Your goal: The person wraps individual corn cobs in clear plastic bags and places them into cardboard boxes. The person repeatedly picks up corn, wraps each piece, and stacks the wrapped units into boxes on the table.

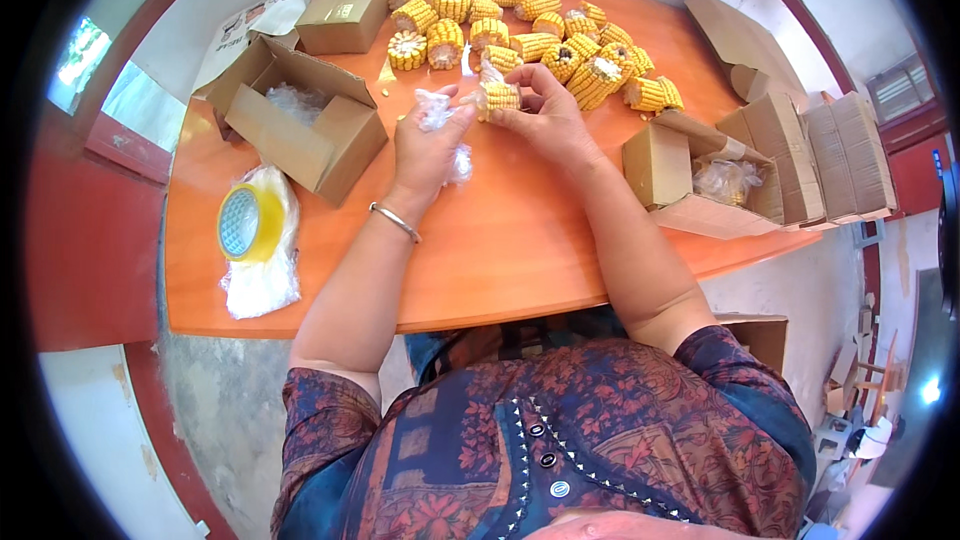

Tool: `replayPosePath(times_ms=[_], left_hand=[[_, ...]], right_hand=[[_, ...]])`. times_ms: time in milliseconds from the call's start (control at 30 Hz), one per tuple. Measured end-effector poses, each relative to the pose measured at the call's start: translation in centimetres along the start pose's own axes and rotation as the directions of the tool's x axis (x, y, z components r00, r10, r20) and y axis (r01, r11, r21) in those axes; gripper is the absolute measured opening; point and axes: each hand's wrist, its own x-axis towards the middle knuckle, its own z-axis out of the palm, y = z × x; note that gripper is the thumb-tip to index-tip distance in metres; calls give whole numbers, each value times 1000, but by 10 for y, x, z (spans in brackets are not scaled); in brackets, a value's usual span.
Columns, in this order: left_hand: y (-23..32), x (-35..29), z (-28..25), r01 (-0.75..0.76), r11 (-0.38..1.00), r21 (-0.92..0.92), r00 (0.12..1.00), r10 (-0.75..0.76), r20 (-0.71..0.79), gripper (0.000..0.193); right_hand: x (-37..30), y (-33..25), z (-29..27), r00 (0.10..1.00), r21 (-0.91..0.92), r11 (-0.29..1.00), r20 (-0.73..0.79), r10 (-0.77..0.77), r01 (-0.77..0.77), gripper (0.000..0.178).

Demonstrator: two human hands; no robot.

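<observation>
Orange table (520,230) against a pale wall; cut corn cobs (490,33) cluster on its far side, centre to right. Open carton (340,145) at left with clear film inside; second box (655,165) at right, also holding film. Tape roll (268,225) lies near left on white plastic sheets (262,292).

Left hand (428,148): thumb and fingers closed on crumpled clear plastic (434,112); more hangs on its near side. Right hand (550,125): thumb and fingers pinching a short corn piece (502,97) just right of the left hand, film about its left end. Cannot tell how far the film encloses it.

Judgement: step in hand appears to be bagging or wrapping this piece. Next move probably calls for a steady right pinch while the left draws the film snug, without tearing it.
</observation>
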Motion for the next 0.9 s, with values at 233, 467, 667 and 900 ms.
replayPosePath(times_ms=[233, 467, 667, 900], left_hand=[[-9, 6, -2, -9, 997, 79, 999, 6, 42, 39], [-12, 10, -6, -17, 993, 116, 999, 21, -31, 34], [-6, 6, 0, -46, 992, 116, 998, 49, -26, 46], [2, 4, 4, -32, 999, 20, 984, 28, 176, 59]], right_hand=[[1, 4, 7, 990, 233, 968, 81, -115, 94, 18], [12, 15, 7, 942, -53, 971, -232, -241, 235, 5], [7, -2, 7, 954, 213, 957, -268, -138, 198, 4], [3, -15, 4, 991, 655, 754, -130, 42, 54, 6]])
